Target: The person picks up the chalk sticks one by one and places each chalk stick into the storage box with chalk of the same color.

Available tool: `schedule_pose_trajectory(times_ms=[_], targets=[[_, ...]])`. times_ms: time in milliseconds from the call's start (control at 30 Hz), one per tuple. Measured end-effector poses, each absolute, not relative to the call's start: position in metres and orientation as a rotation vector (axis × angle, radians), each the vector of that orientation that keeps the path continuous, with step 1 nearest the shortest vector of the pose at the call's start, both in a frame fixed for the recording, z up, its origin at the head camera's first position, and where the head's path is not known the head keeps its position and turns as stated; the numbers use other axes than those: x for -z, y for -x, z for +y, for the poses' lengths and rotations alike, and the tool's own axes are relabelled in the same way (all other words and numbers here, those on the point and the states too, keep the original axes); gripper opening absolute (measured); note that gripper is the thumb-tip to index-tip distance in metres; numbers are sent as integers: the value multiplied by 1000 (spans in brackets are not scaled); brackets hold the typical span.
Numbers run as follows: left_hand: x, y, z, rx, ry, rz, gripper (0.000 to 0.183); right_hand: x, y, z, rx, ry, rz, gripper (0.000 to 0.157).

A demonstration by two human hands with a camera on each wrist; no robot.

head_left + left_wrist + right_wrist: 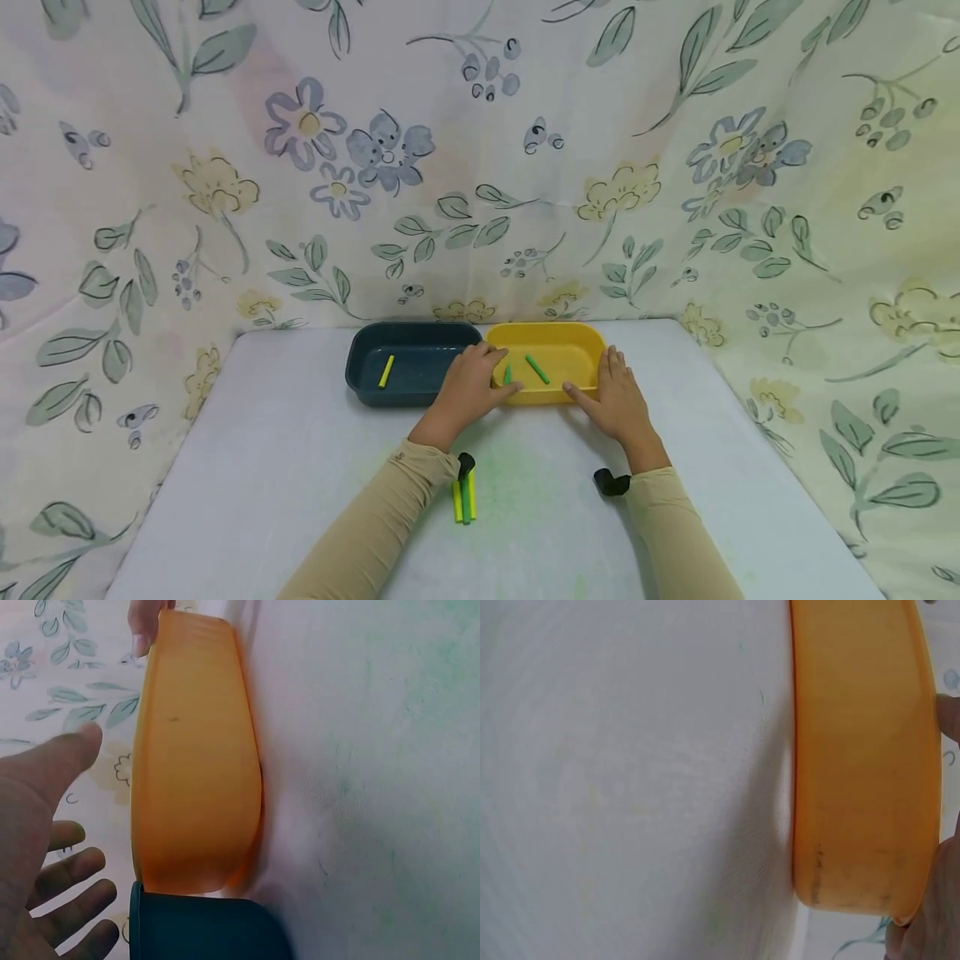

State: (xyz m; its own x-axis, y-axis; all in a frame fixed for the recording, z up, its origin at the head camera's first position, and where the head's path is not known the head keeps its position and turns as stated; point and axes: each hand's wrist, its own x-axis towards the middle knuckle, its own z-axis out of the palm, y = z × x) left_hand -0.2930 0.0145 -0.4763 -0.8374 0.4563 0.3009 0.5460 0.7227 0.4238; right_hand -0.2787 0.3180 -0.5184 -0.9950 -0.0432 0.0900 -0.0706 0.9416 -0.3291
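Observation:
A yellow tray (pixel 551 397) stands against the right end of a dark blue tray (pixel 405 398). At the yellow tray's left end is my left hand (pixel 471 385), its thumb stretched out and fingers spread; the left wrist view shows nothing held in it. My right hand (pixel 617 402) touches the yellow tray's front right corner, thumb (pixel 949 716) at the front rim and fingers lying straight along the right end. Inside the yellow tray, a green crayon-like stick (pixel 537 369) lies beside another green stick (pixel 507 374), partly hidden by the left hand. One yellow stick (pixel 386 372) lies in the blue tray.
Several yellow and green sticks (pixel 466 503) lie side by side near the left forearm, partly covered by the black wrist strap (pixel 467 465). The white table (pixel 300 467) carries faint green smudges. Flower-printed cloth (pixel 480 167) rises behind the trays and at both sides.

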Motion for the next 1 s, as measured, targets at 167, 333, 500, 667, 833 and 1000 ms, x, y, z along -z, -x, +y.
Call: schedule_pose_trajectory(times_ms=[167, 333, 500, 667, 833, 1000], targets=[[474, 289, 14, 799, 819, -2747, 71, 518, 279, 317, -510, -92, -3017, 121], [472, 285, 13, 820, 837, -2729, 70, 518, 279, 317, -499, -89, -3009, 121], [471, 280, 10, 843, 845, -2719, 67, 516, 278, 317, -501, -90, -3009, 120], [471, 274, 2, 855, 816, -2687, 67, 518, 278, 317, -502, -93, -3008, 121], [469, 267, -7, 858, 782, -2666, 65, 520, 280, 317, -508, -97, -3011, 122], [468, 264, -13, 874, 759, -2672, 64, 520, 280, 316, -516, -91, -3009, 121]])
